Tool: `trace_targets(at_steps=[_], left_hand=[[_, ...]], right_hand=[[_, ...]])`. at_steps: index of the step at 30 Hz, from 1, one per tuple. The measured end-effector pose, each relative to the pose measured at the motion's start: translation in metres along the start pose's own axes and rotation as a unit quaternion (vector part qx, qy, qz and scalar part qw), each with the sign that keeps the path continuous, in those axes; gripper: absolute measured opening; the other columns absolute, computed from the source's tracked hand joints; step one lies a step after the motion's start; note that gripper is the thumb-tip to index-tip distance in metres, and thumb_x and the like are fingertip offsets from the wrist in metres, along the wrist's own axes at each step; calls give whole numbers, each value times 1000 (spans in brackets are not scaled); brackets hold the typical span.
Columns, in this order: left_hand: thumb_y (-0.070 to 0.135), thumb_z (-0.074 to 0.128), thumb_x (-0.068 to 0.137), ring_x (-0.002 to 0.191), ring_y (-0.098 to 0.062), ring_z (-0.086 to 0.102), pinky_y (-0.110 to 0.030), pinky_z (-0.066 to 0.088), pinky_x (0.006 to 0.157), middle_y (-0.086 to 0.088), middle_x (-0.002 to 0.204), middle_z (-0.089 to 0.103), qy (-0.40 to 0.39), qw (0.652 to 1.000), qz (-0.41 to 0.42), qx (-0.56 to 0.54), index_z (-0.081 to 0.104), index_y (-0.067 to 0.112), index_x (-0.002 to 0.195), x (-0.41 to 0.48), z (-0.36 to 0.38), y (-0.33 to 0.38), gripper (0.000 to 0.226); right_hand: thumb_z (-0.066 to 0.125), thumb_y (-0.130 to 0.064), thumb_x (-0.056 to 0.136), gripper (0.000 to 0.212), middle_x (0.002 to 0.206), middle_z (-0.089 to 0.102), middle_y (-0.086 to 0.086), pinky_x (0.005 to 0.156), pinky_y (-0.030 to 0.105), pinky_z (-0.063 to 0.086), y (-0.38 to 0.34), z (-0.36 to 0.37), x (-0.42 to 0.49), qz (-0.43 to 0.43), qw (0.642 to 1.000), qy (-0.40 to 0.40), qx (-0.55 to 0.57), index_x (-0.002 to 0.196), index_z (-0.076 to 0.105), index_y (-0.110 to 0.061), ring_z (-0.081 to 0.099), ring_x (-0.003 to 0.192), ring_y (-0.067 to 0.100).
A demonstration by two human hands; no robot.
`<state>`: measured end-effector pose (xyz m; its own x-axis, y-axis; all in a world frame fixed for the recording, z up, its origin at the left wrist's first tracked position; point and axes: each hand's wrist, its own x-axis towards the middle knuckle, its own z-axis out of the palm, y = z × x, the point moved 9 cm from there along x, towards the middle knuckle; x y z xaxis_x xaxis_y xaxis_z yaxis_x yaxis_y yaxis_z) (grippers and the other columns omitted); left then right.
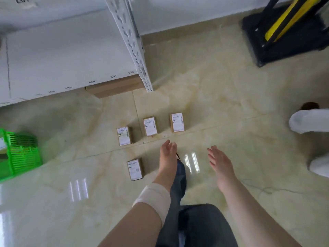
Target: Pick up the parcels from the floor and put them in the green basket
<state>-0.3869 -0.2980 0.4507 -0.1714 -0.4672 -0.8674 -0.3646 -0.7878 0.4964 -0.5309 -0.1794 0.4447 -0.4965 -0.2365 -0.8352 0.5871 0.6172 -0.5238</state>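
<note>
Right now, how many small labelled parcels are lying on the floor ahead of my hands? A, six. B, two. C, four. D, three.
C: a left parcel, a middle parcel and a right parcel lie in a row, and a nearer parcel lies alone beside the left hand.

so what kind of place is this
Probably a parcel storeroom or warehouse: a white slotted-metal shelving rack with numbered edges, brown cardboard parcels with white labels on the tiled floor, and a green plastic basket.
</note>
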Motion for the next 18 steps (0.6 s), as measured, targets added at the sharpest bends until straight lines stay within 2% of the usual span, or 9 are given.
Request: trace_targets(at_steps=[2,4,8,12,14,18], left_hand=[[40,42,93,135,-25,40,-43,29,115,-5,146,41,47,999,-22,-7,32,21,141,37,-3,-8,52],[32,41,96,134,-24,41,-38,30,114,-7,146,41,59,998,-19,5,32,19,140,66,3,3,47],[31,39,97,134,-23,41,-31,32,107,-7,147,39,45,998,-18,47,29,17,142,121,18,9,48],[30,38,97,132,-21,40,-25,29,98,-4,147,39,44,996,-11,81,26,16,144,209,31,-10,50],[32,39,97,132,-20,39,-26,29,99,-3,147,39,44,995,-11,92,26,15,144,266,38,-30,52],[37,39,96,130,-23,41,-34,30,105,-7,146,40,62,993,-31,94,26,16,144,392,47,-83,54]], right_hand=[[46,-40,94,51,137,52,3,103,31,35,-4,2,37,19,999,-5,-29,137,45,-12,50,124,21],[45,-40,94,51,137,52,4,102,31,36,-11,4,71,17,999,-9,-50,136,46,-12,51,123,22],[44,-43,94,51,141,50,3,111,38,34,-19,21,136,3,992,-39,-121,137,46,-15,47,129,21],[42,-46,93,53,146,43,-1,113,36,31,-10,56,220,-13,979,-87,-186,141,40,-21,43,132,19],[43,-43,94,54,147,41,-2,111,32,30,3,76,275,-21,974,-107,-199,143,36,-21,41,134,18],[44,-42,94,57,147,40,-2,100,24,28,50,114,399,-34,964,-129,-228,145,33,-18,38,135,15]])
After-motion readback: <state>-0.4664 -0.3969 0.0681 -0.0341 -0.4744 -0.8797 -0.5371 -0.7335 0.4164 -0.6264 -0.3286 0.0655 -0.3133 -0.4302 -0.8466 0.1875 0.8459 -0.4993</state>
